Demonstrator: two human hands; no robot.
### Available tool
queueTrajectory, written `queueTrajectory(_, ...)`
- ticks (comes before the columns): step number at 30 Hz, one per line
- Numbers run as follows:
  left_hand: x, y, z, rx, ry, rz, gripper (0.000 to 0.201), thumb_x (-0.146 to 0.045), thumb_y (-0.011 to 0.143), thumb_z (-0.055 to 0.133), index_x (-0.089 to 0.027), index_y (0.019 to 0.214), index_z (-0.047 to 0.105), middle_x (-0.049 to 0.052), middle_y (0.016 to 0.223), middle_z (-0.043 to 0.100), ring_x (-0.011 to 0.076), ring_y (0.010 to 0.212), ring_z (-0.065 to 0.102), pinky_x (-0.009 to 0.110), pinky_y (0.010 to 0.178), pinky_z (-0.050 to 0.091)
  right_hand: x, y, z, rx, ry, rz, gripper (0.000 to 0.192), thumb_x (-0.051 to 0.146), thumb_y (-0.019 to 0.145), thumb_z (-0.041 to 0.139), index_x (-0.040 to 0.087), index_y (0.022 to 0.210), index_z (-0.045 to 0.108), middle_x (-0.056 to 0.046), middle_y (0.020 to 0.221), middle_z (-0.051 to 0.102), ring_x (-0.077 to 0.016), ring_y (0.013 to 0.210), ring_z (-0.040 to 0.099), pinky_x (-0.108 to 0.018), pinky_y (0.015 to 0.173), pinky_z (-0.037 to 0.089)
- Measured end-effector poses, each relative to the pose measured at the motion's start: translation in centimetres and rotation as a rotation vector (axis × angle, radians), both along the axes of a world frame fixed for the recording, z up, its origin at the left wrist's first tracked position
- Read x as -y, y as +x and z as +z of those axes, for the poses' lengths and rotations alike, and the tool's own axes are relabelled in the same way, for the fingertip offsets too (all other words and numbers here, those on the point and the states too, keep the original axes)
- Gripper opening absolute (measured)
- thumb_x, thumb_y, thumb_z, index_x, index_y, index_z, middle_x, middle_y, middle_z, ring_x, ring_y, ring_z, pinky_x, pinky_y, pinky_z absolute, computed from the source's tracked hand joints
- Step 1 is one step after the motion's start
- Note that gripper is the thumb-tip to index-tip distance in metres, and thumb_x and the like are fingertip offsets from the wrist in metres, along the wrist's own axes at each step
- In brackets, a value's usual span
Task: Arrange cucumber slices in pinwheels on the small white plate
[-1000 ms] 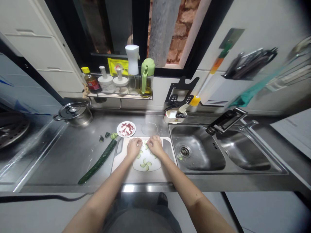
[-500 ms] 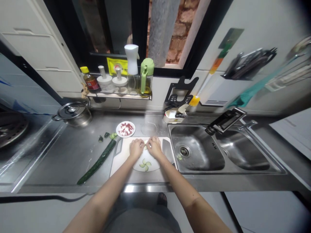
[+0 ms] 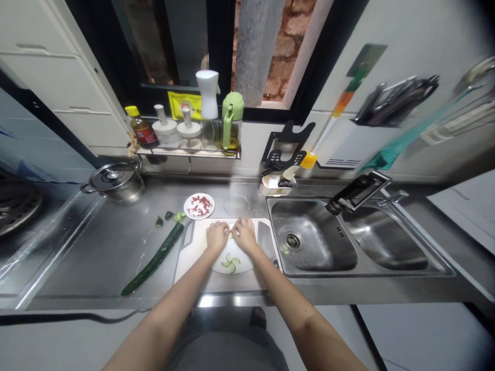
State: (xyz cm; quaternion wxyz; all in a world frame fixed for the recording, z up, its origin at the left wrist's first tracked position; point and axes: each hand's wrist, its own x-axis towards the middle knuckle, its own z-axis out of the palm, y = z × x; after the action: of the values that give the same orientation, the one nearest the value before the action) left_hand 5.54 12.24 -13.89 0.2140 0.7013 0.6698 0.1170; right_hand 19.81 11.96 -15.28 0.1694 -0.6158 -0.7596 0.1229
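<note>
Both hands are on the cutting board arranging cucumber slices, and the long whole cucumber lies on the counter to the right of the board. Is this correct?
Not quite. In the head view the long cucumber lies on the counter to the left of the cutting board, not to the right. The rest holds: the left hand and right hand are on the board at the cucumber slices.

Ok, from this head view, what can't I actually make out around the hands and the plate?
- Head view: the left hand and right hand cover the far part of the white plate; any slices under them are hidden.
- Whether the fingertips pinch a cucumber slice: too small to tell.
- Red bits on the small dish: too small to identify.
- Utensils on the wall rack: blurred.
</note>
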Motion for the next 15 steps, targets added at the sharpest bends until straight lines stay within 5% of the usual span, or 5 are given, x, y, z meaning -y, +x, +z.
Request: queueTrajectory(15,0.12,-0.16,0.27,0.015,-0.001,0.006,0.019,-0.035,0.091,0.056,-0.024,0.1,0.068,0.006,0.108,0.067,0.0238,0.105,0.054,0.034,0.09,0.035,0.08,0.52,0.26,-0.042,0.017,-0.008,0.014,0.018,0.089,0.052,0.019,0.09,0.067,-0.01,0.106,0.057,-0.0253,0.104,0.041,-0.036,0.093,0.033)
